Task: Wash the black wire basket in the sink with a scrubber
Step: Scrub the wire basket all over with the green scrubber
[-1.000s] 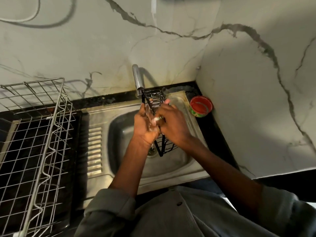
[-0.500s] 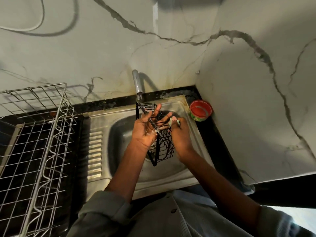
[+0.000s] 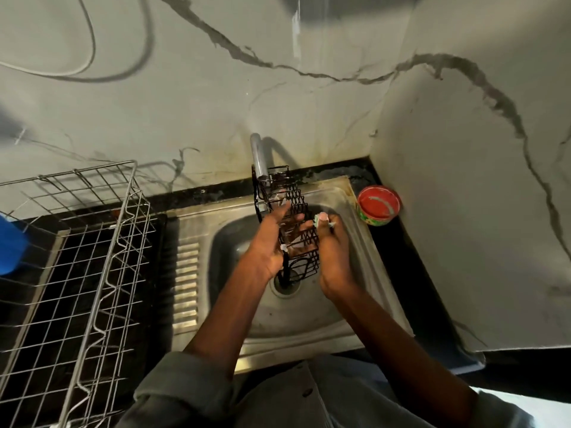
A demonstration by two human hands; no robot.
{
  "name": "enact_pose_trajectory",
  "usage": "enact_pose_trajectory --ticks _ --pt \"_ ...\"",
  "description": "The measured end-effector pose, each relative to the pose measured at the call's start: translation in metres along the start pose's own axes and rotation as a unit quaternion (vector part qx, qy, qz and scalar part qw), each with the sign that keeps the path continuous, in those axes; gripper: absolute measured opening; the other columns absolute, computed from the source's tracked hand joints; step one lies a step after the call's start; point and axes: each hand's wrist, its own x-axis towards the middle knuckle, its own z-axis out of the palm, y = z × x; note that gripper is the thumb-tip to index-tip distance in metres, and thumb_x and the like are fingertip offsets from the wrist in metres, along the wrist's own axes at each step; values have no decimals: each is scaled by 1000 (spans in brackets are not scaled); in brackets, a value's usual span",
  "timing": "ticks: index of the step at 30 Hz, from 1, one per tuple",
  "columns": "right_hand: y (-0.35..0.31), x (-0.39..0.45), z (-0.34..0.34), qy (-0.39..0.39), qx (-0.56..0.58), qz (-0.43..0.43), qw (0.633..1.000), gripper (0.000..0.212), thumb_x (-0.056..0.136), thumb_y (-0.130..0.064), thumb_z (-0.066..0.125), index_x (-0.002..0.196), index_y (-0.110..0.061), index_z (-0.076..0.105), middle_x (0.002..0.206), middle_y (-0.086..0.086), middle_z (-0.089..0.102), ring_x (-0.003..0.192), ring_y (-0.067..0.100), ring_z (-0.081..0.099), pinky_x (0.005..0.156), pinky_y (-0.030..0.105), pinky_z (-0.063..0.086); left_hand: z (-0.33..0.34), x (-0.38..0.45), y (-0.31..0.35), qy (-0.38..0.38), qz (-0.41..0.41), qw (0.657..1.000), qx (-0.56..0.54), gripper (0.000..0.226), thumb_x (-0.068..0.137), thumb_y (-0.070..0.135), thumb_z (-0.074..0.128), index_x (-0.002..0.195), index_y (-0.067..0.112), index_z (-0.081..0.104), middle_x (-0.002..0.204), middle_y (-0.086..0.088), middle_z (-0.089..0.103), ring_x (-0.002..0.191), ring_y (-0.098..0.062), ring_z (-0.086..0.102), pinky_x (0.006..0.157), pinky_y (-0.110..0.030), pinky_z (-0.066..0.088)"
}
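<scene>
Both hands work the basket [image 3: 293,223] over the sink [image 3: 367,273]: left hand [image 3: 267,242] reaches inside with fingers spread, right hand [image 3: 332,251] pinches the scrubber [image 3: 323,218] against its outer side.

Sink first: its steel bowl lies below, so a dropped basket would clatter but likely not break. Basket stands on end under the tap [image 3: 259,156], lower end near the drain [image 3: 285,284]; it looks light and stiff, with thin wet wires that may slip, so the thicker frame bars are the better hold. Scrubber seems small and soft, mostly hidden by fingertips.
</scene>
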Motion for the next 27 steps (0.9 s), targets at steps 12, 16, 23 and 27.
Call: enact_pose_trajectory --ticks 12,16,23,27 --pt "-32 4 -9 1 -497 -262 828 28 87 -26 78 114 -29 74 116 -4 69 98 14 66 79 36 60 -9 -9 -18 -36 2 993 -116 77 101 76 24 132 23 72 116 -16 77 98 -34 77 83 -54 61" --pt "-51 18 -1 -74 -461 -229 854 29 84 -22 82 112 -21 77 112 -3 75 98 10 69 88 32 57 -6 -8 -19 -55 5 992 -117 80 105 69 26 91 19 87 95 -12 79 83 -30 77 91 -54 55" --pt "-46 26 -29 -140 -334 -79 929 30 83 -5 81 112 -14 75 104 -2 77 96 10 73 86 29 60 -11 -8 -21 -68 12 997 -27 40 90 42 76 114 10 79 121 -21 72 107 -38 70 110 -58 47" --pt "-37 22 -30 -55 -345 -111 930 13 80 -17 86 89 -19 78 84 -5 77 78 8 73 77 34 61 -3 -11 -24 -65 5 998 11 57 79 27 88 128 7 68 114 -19 73 94 -33 73 87 -46 62"
